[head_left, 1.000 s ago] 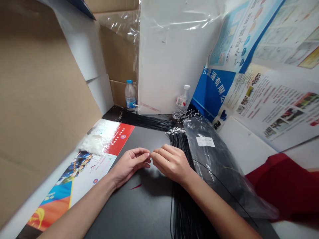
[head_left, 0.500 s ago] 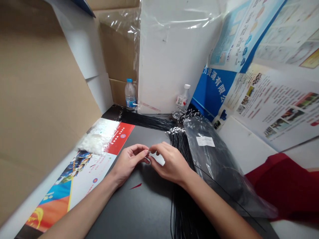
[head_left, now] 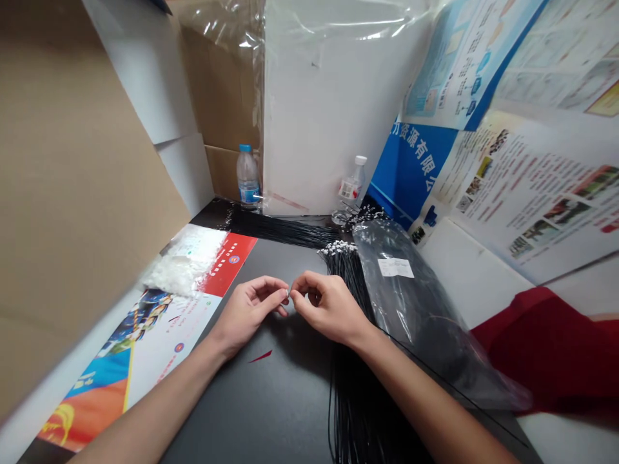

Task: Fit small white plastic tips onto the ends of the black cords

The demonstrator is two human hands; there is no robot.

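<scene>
A white bit (head_left: 287, 293) is pinched by the left hand (head_left: 251, 312). The right hand (head_left: 329, 310) is curled beside wires (head_left: 350, 276); its hold cannot be told.

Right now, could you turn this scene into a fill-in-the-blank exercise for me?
Beyond the left hand and right hand are ____ plastic bottles.
The black wire bundle nearest the hands has ____ tips.
The thin sliver on the dark table is ____.
The bottle farther left has a ____ cap.

Missing words: two; white; red; blue.
</scene>
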